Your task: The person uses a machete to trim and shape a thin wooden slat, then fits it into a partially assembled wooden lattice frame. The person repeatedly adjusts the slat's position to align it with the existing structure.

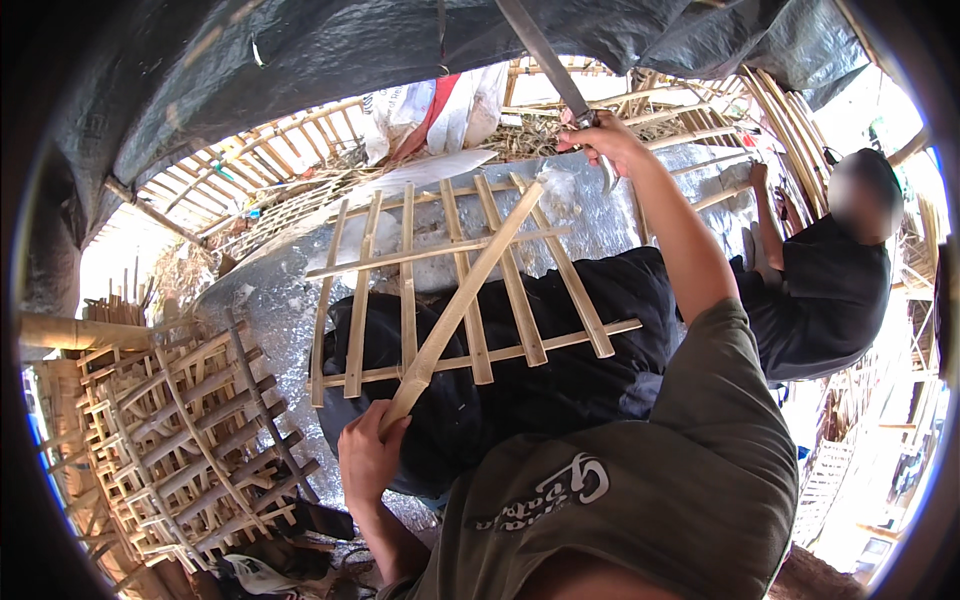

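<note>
My left hand [366, 452] is closed round the near end of a wide split bamboo strip [462, 296]. The strip runs slantwise away from me, over a bamboo slat frame [408, 262]. Several long slats with crosspieces make up this frame, which rests across my legs in dark trousers [560, 395]. Higher up on the right, my right hand [606, 142] grips the handle of a machete [548, 58]. Its long blade points up and away to the left, and a curved handle end shows below the fist. The blade is apart from the strip and the frame.
Slatted bamboo frames are stacked [185, 440] at my left. A person in black [825, 290] sits close on my right. A dark tarp [300, 70] hangs low overhead. Beyond the grey ground sheet [255, 300] lie bamboo shavings [530, 135] and pale sacks [480, 105].
</note>
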The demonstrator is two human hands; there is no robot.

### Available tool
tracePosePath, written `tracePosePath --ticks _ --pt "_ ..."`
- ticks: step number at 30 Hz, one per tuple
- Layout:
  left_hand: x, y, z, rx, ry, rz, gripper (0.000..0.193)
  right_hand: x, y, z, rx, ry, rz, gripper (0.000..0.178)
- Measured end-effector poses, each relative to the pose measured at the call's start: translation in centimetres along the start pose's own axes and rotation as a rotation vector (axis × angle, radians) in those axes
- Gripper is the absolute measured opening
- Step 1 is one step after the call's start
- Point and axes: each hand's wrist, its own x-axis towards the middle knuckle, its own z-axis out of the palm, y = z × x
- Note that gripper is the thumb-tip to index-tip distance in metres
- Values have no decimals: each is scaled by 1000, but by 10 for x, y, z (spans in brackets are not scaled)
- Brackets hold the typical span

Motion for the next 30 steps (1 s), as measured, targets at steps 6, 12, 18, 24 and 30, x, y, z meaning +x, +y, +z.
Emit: tracePosePath --ticks 6,12,18,24,30 --pt "2 -7 -7 -2 56 -100 23 57 -35 4 -130 152 -197 50" --pt "-1 4 -4 -30 108 -50 22 110 -95 11 -781 495 -263 50" --pt "-5 9 3 -69 45 -83 23 96 -91 1 -900 334 -126 39" --pt "-7 9 1 -65 49 -49 24 87 -47 -14 -848 204 -30 55" --pt "-6 7 1 -116 65 -77 23 93 1 -22 -759 132 9 61"
